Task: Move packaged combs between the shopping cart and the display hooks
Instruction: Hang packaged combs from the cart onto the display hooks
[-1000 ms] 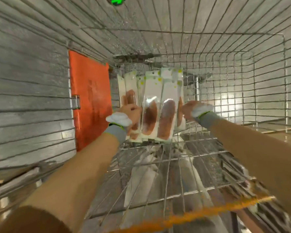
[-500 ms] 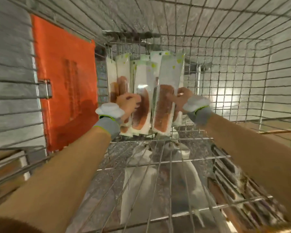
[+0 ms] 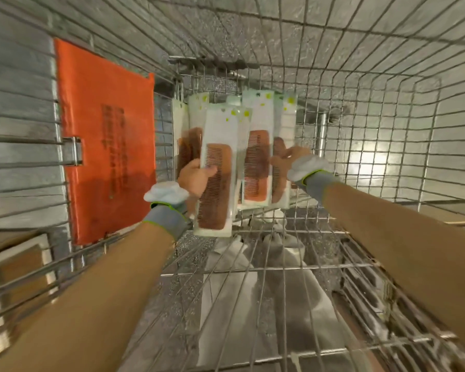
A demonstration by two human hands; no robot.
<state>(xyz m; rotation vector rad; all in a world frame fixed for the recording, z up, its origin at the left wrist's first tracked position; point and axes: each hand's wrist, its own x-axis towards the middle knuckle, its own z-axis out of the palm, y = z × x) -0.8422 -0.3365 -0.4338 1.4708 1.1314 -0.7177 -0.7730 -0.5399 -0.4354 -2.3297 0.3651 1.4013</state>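
Note:
Several packaged brown combs in clear-and-white sleeves stand upright against the far wall of the wire shopping cart (image 3: pixel 373 146). My left hand (image 3: pixel 196 176) grips one packaged comb (image 3: pixel 217 181), pulled toward me and lower than the rest. My right hand (image 3: pixel 289 159) holds the right side of the remaining comb packs (image 3: pixel 258 162), fingers around the rightmost pack (image 3: pixel 281 167). More packs (image 3: pixel 191 146) stand behind my left hand, partly hidden by it.
An orange plastic flap (image 3: pixel 105 140) hangs on the cart's left wall. The wire cart floor (image 3: pixel 253 269) runs below my arms, with white and grey shapes showing through it. Wire walls close in on every side.
My left hand has taken one comb pack out of the row and drawn it toward me and down. My right hand stays on the right packs. The view has shifted closer.

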